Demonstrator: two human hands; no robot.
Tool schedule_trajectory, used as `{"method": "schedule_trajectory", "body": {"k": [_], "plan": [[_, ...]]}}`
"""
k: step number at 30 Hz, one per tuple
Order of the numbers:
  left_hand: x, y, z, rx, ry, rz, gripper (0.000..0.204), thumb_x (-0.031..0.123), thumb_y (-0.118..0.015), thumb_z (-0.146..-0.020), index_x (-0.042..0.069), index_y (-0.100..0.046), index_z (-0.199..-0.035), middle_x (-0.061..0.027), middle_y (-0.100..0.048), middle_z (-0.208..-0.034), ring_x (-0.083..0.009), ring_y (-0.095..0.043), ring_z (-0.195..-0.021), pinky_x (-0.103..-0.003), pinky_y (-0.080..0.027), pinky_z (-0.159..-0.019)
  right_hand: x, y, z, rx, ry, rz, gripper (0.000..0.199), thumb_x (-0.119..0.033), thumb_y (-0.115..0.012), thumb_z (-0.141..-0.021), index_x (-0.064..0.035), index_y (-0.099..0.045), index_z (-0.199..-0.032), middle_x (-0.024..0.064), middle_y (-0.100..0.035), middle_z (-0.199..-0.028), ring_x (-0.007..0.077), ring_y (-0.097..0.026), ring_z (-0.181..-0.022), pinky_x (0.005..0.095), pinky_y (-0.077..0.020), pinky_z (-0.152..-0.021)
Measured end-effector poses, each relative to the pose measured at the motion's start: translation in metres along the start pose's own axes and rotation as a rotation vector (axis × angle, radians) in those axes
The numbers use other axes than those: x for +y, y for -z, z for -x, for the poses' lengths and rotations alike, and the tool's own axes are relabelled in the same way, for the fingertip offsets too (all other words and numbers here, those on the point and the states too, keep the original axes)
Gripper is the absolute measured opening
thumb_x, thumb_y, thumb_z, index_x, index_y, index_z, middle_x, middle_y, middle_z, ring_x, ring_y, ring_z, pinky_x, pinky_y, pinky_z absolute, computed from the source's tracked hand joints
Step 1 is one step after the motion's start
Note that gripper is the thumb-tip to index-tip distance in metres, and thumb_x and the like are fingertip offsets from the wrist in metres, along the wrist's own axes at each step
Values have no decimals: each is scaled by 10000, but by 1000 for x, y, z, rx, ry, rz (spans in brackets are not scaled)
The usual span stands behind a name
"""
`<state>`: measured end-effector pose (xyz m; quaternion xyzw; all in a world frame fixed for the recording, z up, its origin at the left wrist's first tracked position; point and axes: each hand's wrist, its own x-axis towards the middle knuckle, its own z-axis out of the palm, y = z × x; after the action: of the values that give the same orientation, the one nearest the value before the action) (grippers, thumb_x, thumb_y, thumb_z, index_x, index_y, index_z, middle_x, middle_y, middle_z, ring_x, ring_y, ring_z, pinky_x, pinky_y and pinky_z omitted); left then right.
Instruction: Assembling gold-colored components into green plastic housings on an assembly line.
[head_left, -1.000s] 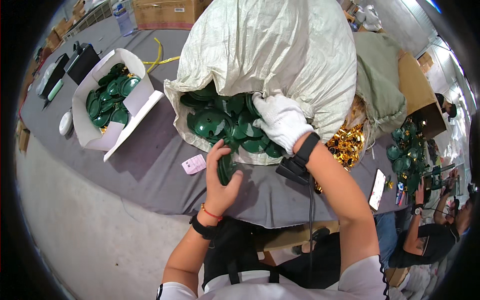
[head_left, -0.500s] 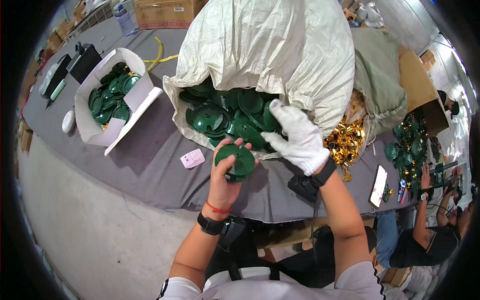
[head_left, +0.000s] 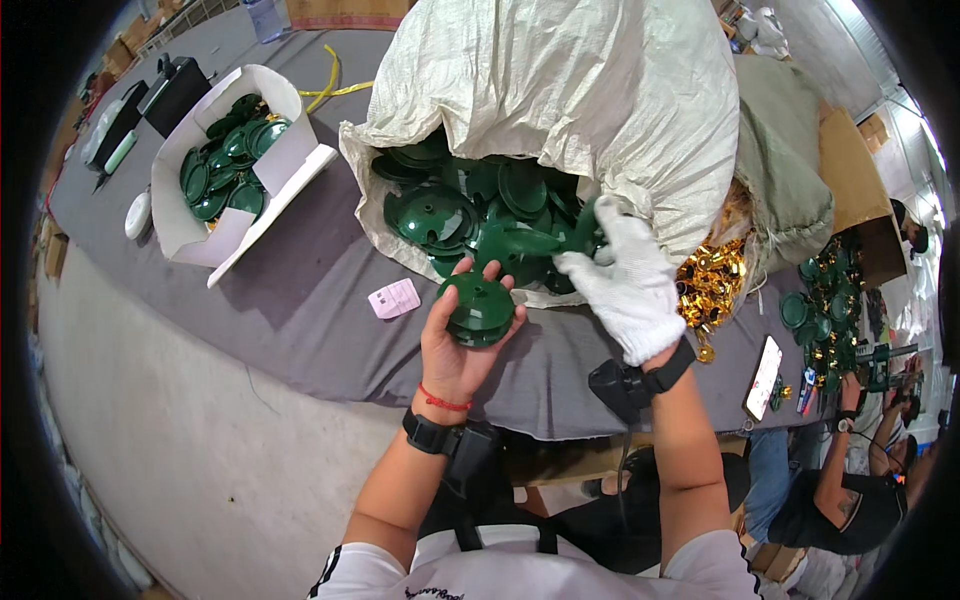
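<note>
Two hands are at work, one bare and one gloved. The bare left hand is cupped, fingers curled around one small stack of green discs — at least two, the exact number hidden — above the near edge of the table, just in front of the mouth of one white sack. The right hand, in a white glove, is partly open at that mouth, thumb and fingers parted around loose discs; whether it grips any, I cannot tell. Many more overlap inside the sack, too many to count. One white box at left holds another uncountable pile. Also on the table: one pink slip, one yellow strap and one phone.
</note>
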<state>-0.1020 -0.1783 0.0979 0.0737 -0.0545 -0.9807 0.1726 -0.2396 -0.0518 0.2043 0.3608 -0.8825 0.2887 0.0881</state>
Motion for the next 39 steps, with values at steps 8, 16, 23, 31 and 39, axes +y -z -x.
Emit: {"method": "schedule_trajectory", "body": {"k": [8, 16, 23, 31, 39], "plan": [[2, 3, 13, -52, 26, 0, 549, 345, -575, -915, 155, -410, -1403, -155, -473, -1389, -306, -472, -1263, -550, -366, -1053, -54, -4, 29, -431, 371, 21, 580, -242, -684, -797, -19, -499, -1299, 166, -615, -978, 317, -623, -909, 365, -523, -784], [28, 5, 29, 27, -57, -23, 592, 180, -624, -793, 157, -433, -1353, -126, -462, -1385, -324, -431, -1302, -529, -418, -993, -33, -29, 19, -183, 361, 7, 671, -205, -700, -752, -18, -450, -1345, 217, -512, -1277, 404, -485, -1175, 459, -412, -993], [34, 8, 37, -74, 6, 31, 660, 268, -643, -803, 153, -401, -1407, -149, -395, -1448, -334, -372, -1351, -565, -370, -1041, -1, -53, 23, 2, 328, 393, 475, -137, -621, -785, -91, -544, -1251, 199, -532, -1255, 359, -564, -1063, 401, -502, -890], [8, 9, 50, -156, 193, 39, 798, 443, -665, -829, 161, -290, -1475, -152, -290, -1512, -350, -313, -1385, -610, -320, -1067, 6, 0, 41, 435, 99, -262, 333, 90, -550, -804, -75, -645, -1077, 100, -668, -1005, 217, -638, -866, 301, -517, -769], [-58, -12, 100, -32, 215, -612, 1010, 194, -835, -665, 112, -234, -1473, -57, -449, -1330, -192, -494, -1175, -344, -381, -1033, -33, 8, 167, 134, -175, -147, 268, -51, -582, -836, -108, -641, -1091, 136, -624, -1063, 352, -599, -1000, 402, -498, -873]]}}
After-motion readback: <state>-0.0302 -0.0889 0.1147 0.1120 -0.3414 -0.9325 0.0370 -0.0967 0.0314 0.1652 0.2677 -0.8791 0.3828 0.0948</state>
